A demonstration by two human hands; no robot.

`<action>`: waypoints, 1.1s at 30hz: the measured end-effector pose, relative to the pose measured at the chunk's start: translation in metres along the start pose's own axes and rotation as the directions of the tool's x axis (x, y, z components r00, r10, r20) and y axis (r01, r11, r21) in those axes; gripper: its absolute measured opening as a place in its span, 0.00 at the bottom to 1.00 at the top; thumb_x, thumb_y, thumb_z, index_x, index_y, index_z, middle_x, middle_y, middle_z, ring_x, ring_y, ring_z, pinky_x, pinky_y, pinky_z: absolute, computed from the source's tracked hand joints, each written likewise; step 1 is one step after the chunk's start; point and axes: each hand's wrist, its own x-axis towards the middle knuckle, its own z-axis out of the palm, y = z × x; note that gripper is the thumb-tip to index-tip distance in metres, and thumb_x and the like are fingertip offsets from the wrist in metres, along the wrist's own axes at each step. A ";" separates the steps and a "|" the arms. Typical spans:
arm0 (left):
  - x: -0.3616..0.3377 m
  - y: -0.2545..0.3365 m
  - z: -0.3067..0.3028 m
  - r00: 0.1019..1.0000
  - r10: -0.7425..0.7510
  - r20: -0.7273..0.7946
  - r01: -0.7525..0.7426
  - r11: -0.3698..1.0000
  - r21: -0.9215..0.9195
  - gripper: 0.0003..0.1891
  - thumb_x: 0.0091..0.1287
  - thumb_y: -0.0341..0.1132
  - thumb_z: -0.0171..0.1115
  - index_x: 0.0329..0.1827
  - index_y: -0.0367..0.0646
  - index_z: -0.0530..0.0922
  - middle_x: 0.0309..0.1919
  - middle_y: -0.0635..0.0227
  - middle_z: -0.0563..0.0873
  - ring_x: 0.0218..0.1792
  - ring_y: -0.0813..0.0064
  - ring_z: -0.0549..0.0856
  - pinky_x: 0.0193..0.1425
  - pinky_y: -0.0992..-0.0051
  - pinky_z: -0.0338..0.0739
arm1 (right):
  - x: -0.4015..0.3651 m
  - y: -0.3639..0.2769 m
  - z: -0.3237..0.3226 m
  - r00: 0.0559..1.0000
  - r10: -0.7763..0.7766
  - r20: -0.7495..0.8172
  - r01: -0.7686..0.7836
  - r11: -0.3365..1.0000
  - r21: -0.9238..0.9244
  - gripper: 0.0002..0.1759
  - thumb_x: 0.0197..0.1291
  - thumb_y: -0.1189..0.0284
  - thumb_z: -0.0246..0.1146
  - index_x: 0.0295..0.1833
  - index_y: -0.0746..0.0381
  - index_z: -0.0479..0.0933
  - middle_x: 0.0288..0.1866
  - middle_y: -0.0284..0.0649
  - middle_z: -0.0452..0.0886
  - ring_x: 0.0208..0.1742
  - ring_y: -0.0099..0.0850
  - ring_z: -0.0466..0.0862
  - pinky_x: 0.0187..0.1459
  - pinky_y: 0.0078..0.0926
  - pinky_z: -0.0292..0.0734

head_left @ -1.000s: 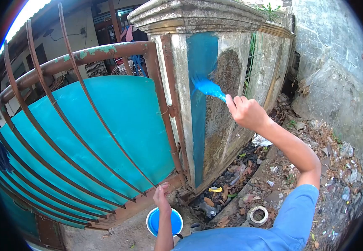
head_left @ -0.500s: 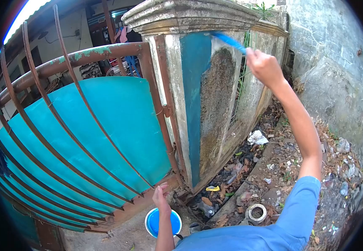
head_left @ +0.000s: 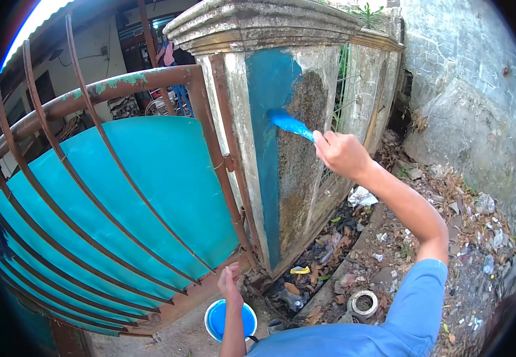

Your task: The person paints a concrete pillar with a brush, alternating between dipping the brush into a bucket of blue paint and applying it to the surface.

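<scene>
In my right hand (head_left: 342,153) is the handle of a blue paint-covered brush (head_left: 292,125). Its bristles touch the blue-painted strip (head_left: 262,89) on the face of the concrete pillar (head_left: 323,59). To the right of that strip, the pillar panel is rough, brown and unpainted. My left hand (head_left: 230,282) hangs low near the foot of the gate, its fingers bent; whether anything is between them I cannot make out. Beside and below it, a white-rimmed bucket (head_left: 249,320) of bright blue paint stands on the ground, partly hidden by my left forearm.
A gate with brown bars and a turquoise panel (head_left: 151,178) fills the left. Right of the pillar runs a ditch with leaves and litter, including a white crumpled piece (head_left: 362,197). A round ring (head_left: 364,303) lies near my body. A grey wall (head_left: 466,77) rises at the right.
My right hand and the brush have moved down and left, from the pillar's top edge to the middle of the painted strip. The blue area near the top is wider. My left hand has barely moved.
</scene>
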 end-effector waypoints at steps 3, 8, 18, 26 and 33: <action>0.001 -0.001 0.003 1.000 -0.003 -0.010 0.003 1.000 -0.009 0.19 0.73 0.48 0.47 0.38 0.43 0.81 0.49 0.63 0.83 0.51 0.73 0.79 0.47 0.72 0.70 | 0.000 0.008 -0.020 0.999 -0.040 -0.025 0.042 0.997 0.066 0.10 0.56 0.74 0.60 0.41 0.68 0.73 0.23 0.41 0.75 0.22 0.34 0.81 0.21 0.28 0.77; 0.003 -0.004 0.004 1.000 -0.006 -0.008 0.006 1.000 -0.020 0.19 0.73 0.47 0.48 0.39 0.41 0.81 0.49 0.62 0.83 0.50 0.74 0.80 0.45 0.73 0.72 | 0.022 0.050 -0.009 1.000 -0.002 -0.001 0.002 1.000 0.006 0.08 0.57 0.72 0.62 0.38 0.65 0.73 0.19 0.40 0.73 0.16 0.33 0.78 0.17 0.29 0.76; 0.002 -0.001 0.000 1.000 -0.001 -0.031 0.001 1.000 -0.005 0.19 0.74 0.46 0.46 0.38 0.42 0.81 0.48 0.64 0.84 0.50 0.75 0.79 0.46 0.72 0.70 | 0.028 0.128 0.001 0.891 0.249 -0.379 -0.349 0.910 -0.222 0.08 0.63 0.70 0.57 0.39 0.64 0.74 0.22 0.46 0.79 0.21 0.38 0.83 0.20 0.34 0.79; 0.006 0.001 0.006 1.000 0.010 -0.011 -0.010 1.000 0.028 0.19 0.74 0.46 0.46 0.38 0.42 0.81 0.49 0.64 0.83 0.51 0.75 0.79 0.46 0.73 0.70 | 0.031 0.053 0.033 0.947 0.238 -0.217 -0.241 0.970 0.010 0.08 0.59 0.72 0.59 0.36 0.67 0.72 0.20 0.45 0.76 0.17 0.41 0.79 0.18 0.34 0.76; 0.006 -0.002 0.020 1.000 0.000 0.030 0.000 1.000 0.018 0.17 0.73 0.43 0.48 0.38 0.41 0.80 0.49 0.62 0.83 0.48 0.75 0.79 0.45 0.74 0.73 | 0.007 0.039 -0.005 0.968 0.062 -0.242 -0.025 0.988 0.151 0.09 0.55 0.72 0.63 0.38 0.65 0.72 0.20 0.39 0.72 0.19 0.37 0.78 0.18 0.31 0.73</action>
